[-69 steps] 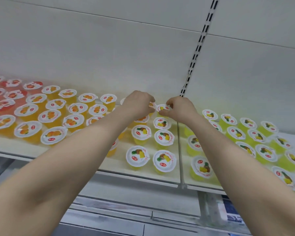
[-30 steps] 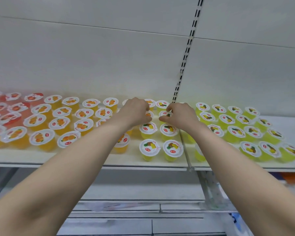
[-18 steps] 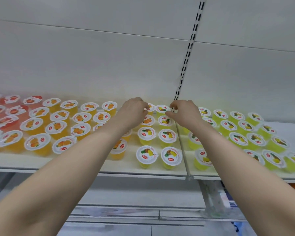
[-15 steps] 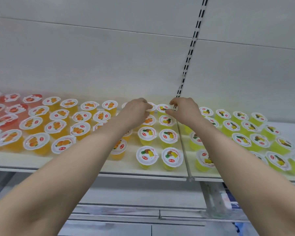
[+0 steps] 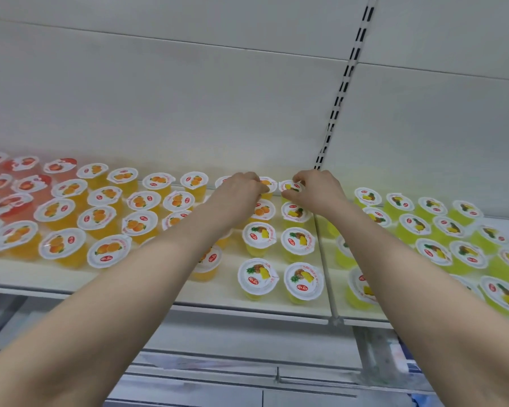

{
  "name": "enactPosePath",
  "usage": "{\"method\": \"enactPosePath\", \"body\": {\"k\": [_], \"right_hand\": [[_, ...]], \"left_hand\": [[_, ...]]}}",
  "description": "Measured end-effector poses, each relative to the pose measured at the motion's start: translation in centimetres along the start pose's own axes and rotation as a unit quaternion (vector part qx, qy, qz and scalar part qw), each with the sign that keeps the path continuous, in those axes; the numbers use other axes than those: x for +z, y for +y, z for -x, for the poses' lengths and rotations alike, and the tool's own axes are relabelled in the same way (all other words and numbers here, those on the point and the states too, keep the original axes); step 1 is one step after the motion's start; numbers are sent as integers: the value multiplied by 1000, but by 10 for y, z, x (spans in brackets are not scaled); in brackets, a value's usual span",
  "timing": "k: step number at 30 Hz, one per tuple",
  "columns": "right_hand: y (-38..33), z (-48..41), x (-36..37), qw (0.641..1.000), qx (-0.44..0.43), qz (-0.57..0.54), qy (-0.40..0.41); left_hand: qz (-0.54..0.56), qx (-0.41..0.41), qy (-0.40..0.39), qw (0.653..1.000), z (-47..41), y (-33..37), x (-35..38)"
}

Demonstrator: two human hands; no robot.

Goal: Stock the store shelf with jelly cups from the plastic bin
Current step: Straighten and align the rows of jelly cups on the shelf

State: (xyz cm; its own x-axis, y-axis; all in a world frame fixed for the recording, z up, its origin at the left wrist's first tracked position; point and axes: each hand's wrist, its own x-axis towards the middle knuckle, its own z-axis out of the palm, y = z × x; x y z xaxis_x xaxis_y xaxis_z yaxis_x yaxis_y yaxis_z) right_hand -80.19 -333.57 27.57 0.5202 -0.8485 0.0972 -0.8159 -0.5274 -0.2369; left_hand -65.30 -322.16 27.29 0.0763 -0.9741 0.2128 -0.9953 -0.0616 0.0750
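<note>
Jelly cups with white foil lids stand in rows on a white shelf (image 5: 224, 295). Both my arms reach to the back row. My left hand (image 5: 241, 192) has its fingers curled over an orange jelly cup (image 5: 268, 183) by the back wall, and most of that cup is hidden. Just to its right, my right hand (image 5: 315, 189) pinches the rim of a pineapple jelly cup (image 5: 288, 187) between thumb and fingers. The plastic bin is out of view.
Red cups (image 5: 27, 183) fill the far left, orange cups (image 5: 100, 215) the middle left, yellow pineapple cups (image 5: 299, 240) the centre and greenish cups (image 5: 432, 251) the right. A slotted upright (image 5: 340, 92) splits the back wall. A lower shelf (image 5: 206, 374) sits beneath.
Both hands have moved from the middle rows to the back row, each now at a cup by the wall. The camera view shifted a little.
</note>
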Motion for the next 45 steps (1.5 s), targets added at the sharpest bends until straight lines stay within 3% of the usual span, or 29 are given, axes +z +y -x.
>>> {"method": "enactPosePath", "body": {"k": [9, 22, 28, 33, 45], "right_hand": [[12, 44, -14, 995, -52, -75, 49], [3, 68, -14, 997, -67, -12, 44], [-18, 91, -18, 985, -138, -68, 80], [-67, 122, -13, 972, -192, -110, 73], [-154, 163, 21, 989, -123, 74, 43]], "left_hand": [[57, -9, 49, 997, 24, 3, -15], [69, -31, 21, 997, 59, 20, -23], [68, -79, 76, 992, 98, -11, -42], [70, -104, 77, 989, 145, -50, -43], [67, -18, 16, 997, 192, -85, -41]]}}
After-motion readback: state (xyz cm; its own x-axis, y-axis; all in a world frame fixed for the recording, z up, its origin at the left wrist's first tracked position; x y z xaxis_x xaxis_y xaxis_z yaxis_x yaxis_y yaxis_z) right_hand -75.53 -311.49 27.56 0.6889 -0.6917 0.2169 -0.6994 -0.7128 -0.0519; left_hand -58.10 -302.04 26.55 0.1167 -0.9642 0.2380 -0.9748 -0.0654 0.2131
